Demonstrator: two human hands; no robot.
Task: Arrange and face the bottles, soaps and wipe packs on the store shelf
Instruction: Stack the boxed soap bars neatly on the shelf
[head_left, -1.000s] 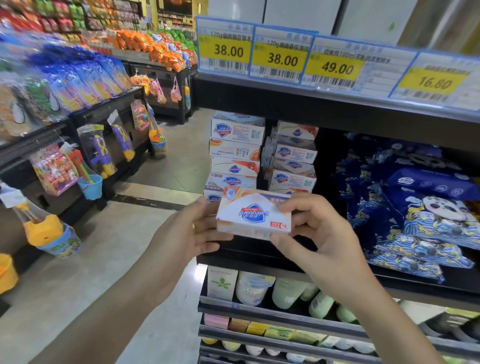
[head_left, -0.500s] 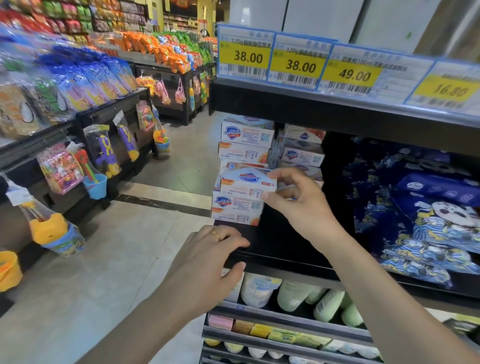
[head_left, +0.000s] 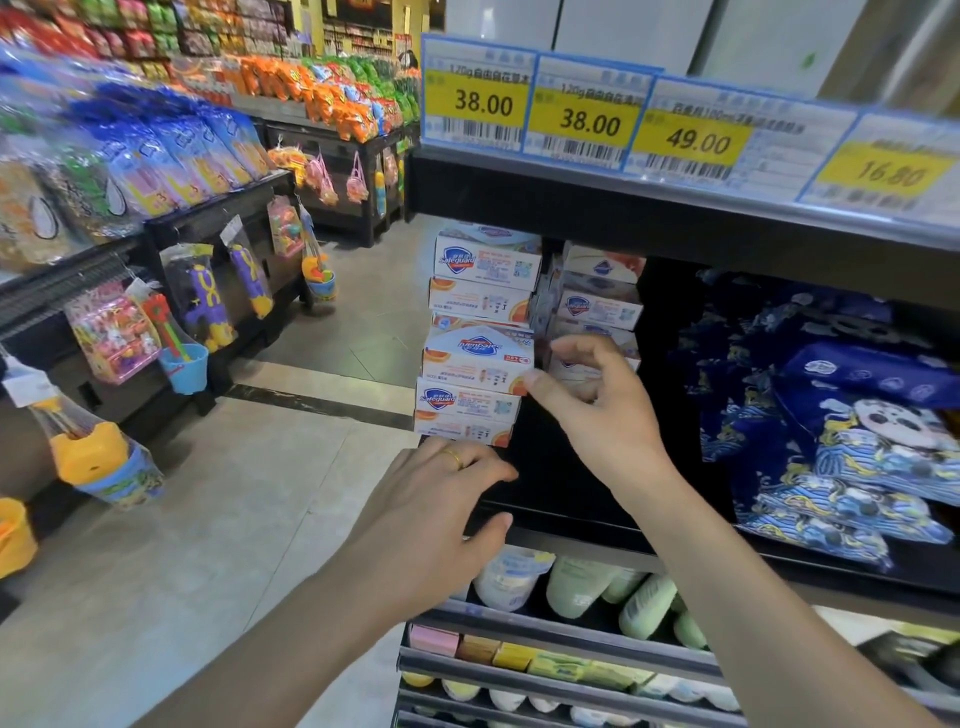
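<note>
Shelf gap (head_left: 582, 467) btwn soap stacks (head_left: 475, 332) & wipe packs (head_left: 852, 447) — open.

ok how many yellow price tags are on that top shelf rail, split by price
38.00 tags: 2
49.00 tag: 1
16.80 tag: 1
total: 4

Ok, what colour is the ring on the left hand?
Gold, a plain band on a finger of the left hand; the head view shows it clearly.
</note>
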